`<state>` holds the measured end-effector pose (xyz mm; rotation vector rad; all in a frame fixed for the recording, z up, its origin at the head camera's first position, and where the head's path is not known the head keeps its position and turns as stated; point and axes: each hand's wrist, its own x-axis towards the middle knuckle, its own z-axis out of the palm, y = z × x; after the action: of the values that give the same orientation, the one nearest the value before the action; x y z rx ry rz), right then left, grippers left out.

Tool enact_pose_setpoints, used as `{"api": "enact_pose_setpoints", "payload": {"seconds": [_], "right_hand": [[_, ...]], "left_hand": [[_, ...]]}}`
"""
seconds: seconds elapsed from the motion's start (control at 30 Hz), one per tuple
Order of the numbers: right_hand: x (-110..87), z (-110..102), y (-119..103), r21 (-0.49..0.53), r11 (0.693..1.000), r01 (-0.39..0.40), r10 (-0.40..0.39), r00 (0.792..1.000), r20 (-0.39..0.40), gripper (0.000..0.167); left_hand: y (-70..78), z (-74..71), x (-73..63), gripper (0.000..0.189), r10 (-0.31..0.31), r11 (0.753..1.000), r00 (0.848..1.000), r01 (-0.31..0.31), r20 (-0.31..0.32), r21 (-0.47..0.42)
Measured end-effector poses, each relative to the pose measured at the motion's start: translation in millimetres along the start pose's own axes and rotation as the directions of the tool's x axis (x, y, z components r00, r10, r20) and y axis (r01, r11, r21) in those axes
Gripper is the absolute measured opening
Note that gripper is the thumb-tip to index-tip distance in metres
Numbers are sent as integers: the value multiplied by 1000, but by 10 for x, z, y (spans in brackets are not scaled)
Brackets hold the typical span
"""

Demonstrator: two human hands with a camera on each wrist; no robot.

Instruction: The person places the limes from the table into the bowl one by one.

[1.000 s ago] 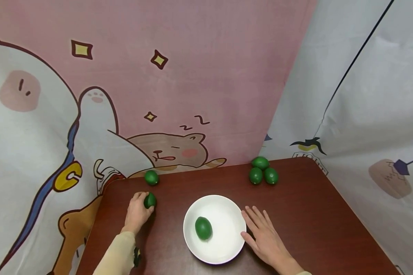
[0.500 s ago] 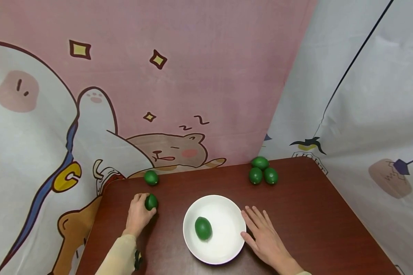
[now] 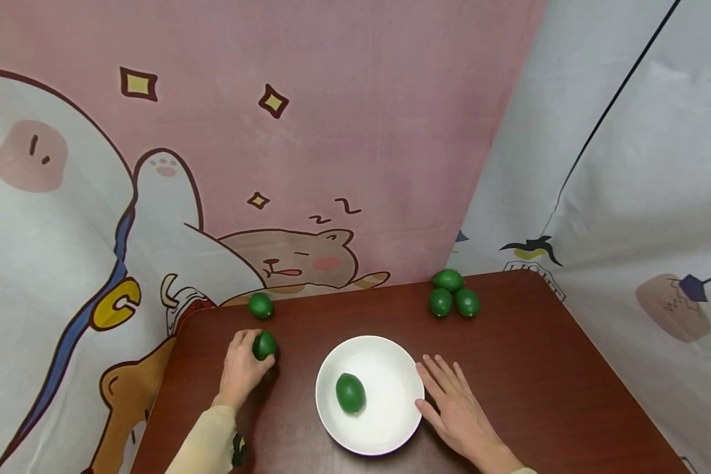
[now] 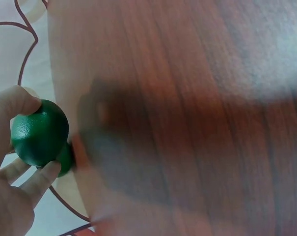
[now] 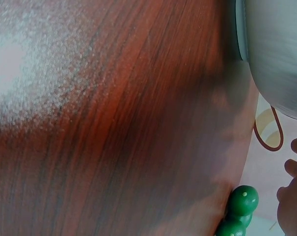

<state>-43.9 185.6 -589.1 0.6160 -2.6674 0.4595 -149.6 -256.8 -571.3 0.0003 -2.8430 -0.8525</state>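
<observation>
We see a green lime (image 3: 266, 345) pinched between the thumb and fingers of the left hand (image 3: 241, 367), over the left part of the table (image 3: 545, 375); whether it touches the wood we cannot tell. The table is reddish brown with a streaky grain, and behind it hangs a pink and white cloth (image 3: 355, 131) printed with cartoon animals. We count six limes: the pinched one, a second lime (image 3: 350, 394) in the one white bowl (image 3: 394, 395), a third lime (image 3: 261, 305) by the back left edge, and three clustered limes (image 3: 449, 284) at the back, towards the right. The right hand (image 3: 457, 413) grips nothing, its fingers straight and spread just beside the bowl's right rim. We find a stretch of wood between the pinched lime and the bowl, and a wider one from the right hand to the table's slanting right edge.
</observation>
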Motion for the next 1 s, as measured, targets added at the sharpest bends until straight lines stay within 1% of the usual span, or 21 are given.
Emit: {"api": "enact_pose_setpoints", "payload": {"seconds": [0.13, 0.33, 0.53, 0.73, 0.83, 1.0], "right_hand": [[-2, 0, -1, -3, 1000, -4, 4, 1000, 6, 65], [7, -8, -2, 6, 1000, -3, 3, 1000, 13, 65], [3, -9, 0, -3, 1000, -15, 15, 999, 29, 66], [3, -8, -4, 0, 1000, -20, 20, 999, 30, 66], [4, -9, -3, 2, 1000, -16, 16, 999, 27, 66], [2, -9, -1, 0, 1000, -11, 11, 1000, 21, 65]], "left_hand": [[70, -20, 1, 58, 20, 1000, 1000, -20, -14, 3], [191, -62, 1, 59, 29, 1000, 1000, -29, -6, -1], [334, -102, -11, 59, 56, 998, 998, -56, -17, -16], [488, -137, -39, 60, 120, 992, 991, -122, -62, -33], [573, -142, -55, 59, 159, 986, 983, -164, -89, -44], [712, -127, -75, 59, 228, 972, 968, -233, -106, -32]]}}
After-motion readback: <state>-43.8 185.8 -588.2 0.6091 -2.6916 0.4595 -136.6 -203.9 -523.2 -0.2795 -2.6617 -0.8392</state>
